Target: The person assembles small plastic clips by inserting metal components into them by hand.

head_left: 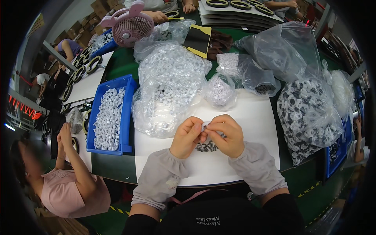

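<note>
Over a white sheet [243, 113], my two hands meet, fingers closed around one small white plastic part [205, 125]. My left hand [185, 135] pinches it from the left side. From the right, my right hand [227, 135] presses its fingertips against the same part. Beneath them lies a small heap of dark metal pieces [206, 147], partly covered by the hands. A blue bin [128, 113] full of small white plastic parts [109, 121] stands to the left. Just beyond the hands, a large clear bag [168, 90] holds more white parts.
Small bags of pale pieces [221, 92] sit beyond my hands. At right stands a big bag of black and white parts [307, 117]. A pink fan [132, 29] and a yellow-black pad [197, 40] are farther back. A co-worker in pink [74, 188] sits at left.
</note>
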Available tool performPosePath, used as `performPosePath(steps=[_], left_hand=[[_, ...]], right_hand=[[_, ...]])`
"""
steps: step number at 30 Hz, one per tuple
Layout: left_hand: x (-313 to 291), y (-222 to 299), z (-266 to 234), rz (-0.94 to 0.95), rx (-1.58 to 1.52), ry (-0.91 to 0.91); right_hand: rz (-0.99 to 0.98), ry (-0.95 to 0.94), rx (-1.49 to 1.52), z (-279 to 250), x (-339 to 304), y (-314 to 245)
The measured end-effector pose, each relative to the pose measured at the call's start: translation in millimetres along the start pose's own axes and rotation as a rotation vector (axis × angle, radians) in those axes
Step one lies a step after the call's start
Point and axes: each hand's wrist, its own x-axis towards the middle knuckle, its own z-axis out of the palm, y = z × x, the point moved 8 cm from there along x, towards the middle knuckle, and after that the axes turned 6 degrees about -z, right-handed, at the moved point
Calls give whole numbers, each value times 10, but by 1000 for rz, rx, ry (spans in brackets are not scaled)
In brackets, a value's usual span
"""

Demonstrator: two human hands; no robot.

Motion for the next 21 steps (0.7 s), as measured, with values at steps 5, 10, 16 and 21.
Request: performPosePath(steps=[5,10,16,21], left_hand=[[20,-6,-8,5,-24,-6],[63,-9,-15,0,-48,-1],[-16,81,-156,68,-128,40],[25,-68,-126,10,-195,58]], right_hand=[[-33,-9,20,-2,3,35],[-110,-28,-74,-27,48,-1],[-278,-128,-242,133,114,-271],[-255,-170,-319,134,53,-250]])
